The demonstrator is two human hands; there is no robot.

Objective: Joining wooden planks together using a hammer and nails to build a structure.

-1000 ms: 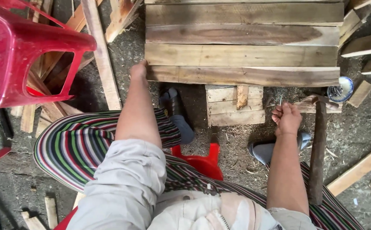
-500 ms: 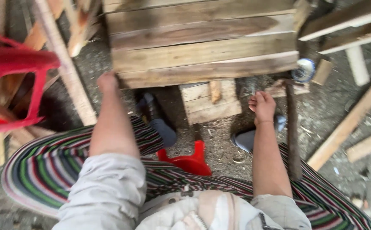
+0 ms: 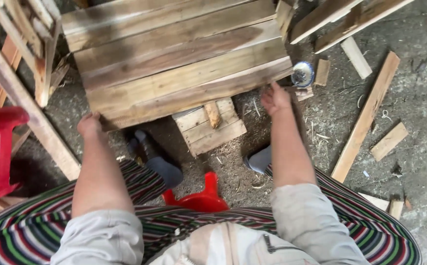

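Single head-worn view, looking steeply down, close over lap and ground

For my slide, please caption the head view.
Seated person's left hand and right hand grip a wooden plank panel.

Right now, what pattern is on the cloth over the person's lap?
The skirt is striped in green, red, white and dark bands; the head view shows it best at the lower left.
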